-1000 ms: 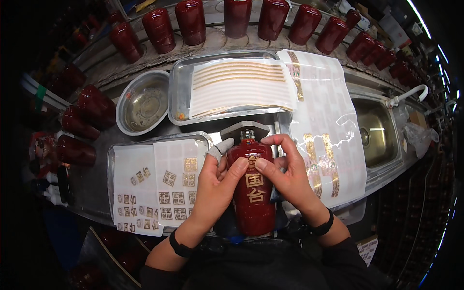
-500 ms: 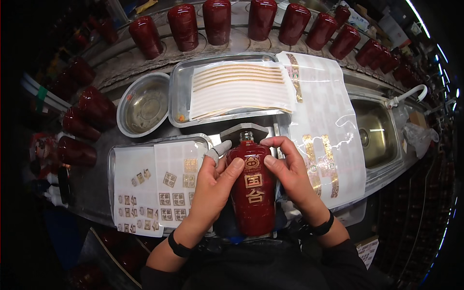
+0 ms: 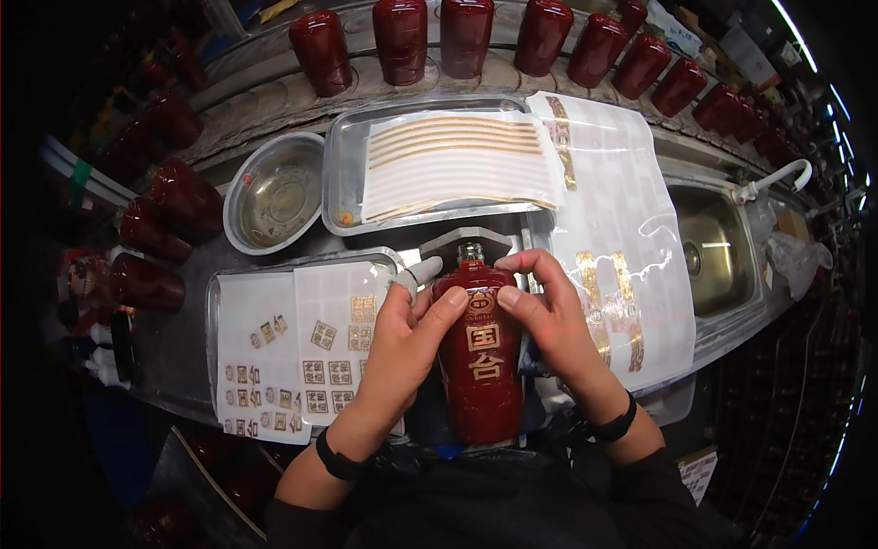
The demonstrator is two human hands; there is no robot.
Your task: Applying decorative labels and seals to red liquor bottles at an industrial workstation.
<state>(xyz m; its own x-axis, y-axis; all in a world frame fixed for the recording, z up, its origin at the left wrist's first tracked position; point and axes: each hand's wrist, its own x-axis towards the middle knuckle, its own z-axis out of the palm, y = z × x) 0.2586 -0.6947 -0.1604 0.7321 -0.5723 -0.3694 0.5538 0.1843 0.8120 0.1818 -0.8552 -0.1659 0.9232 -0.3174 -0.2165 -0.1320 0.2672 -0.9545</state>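
Observation:
A dark red glazed bottle [image 3: 485,403] lies in front of me with its neck pointing away, a gold emblem and gold characters down its front. My left hand [image 3: 412,320] grips its left shoulder, thumb on the front beside the emblem; a pale cover wraps the index finger. From the other side my right hand [image 3: 544,306] holds the right shoulder, its thumb pressing near the emblem and its index finger bent by the neck. Beyond the bottle's neck is a grey angular support [image 3: 466,243]. To the left, a tray [image 3: 212,302] carries sheets of gold decals [image 3: 327,373].
A metal bowl [image 3: 240,197] and a tray [image 3: 343,123] of gold-striped sheets stand farther off. On the right lie a white decal sheet [image 3: 631,201] and a sink [image 3: 722,265] with a white faucet [image 3: 777,178]. Red bottles [image 3: 400,46] line a curved conveyor [image 3: 274,110] behind; others [image 3: 146,281] stand left.
The row of bottles on the conveyor has shifted to the right. Both hands keep hold of the red bottle, with the thumbs moved only slightly.

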